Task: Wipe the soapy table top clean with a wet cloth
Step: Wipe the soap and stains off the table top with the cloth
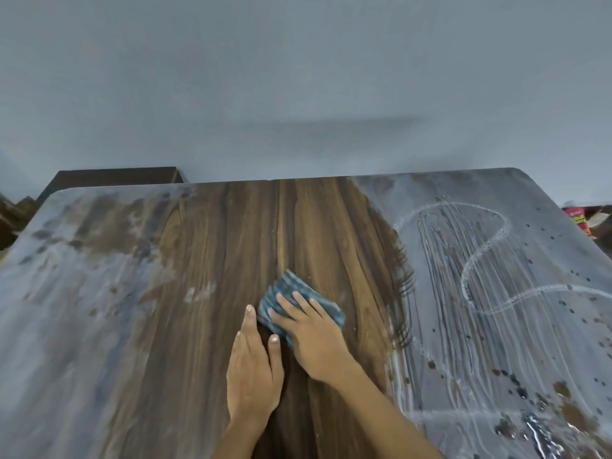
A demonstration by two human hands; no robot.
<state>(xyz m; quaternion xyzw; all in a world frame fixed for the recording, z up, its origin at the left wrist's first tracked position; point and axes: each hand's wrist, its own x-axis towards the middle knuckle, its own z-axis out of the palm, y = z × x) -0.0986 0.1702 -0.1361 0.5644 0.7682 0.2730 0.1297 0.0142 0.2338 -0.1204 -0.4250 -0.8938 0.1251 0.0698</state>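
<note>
Desk [198, 376], left third: grey soap film, unwiped. Centre strip: bare wood, judged clean; left hand [253, 369] flat, fingers straight, beside right hand [314, 339] pressing the blue cloth [288, 286] flat-fingered. Right third: streaked suds, droplets, remaining.

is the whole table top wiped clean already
No, soapy film still covers the table top at its left side and right side; only the middle strip is clean.

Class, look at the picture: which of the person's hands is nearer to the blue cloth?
Right. The right hand presses flat on the blue cloth; the left hand lies on the table beside it, at its left edge.
</note>
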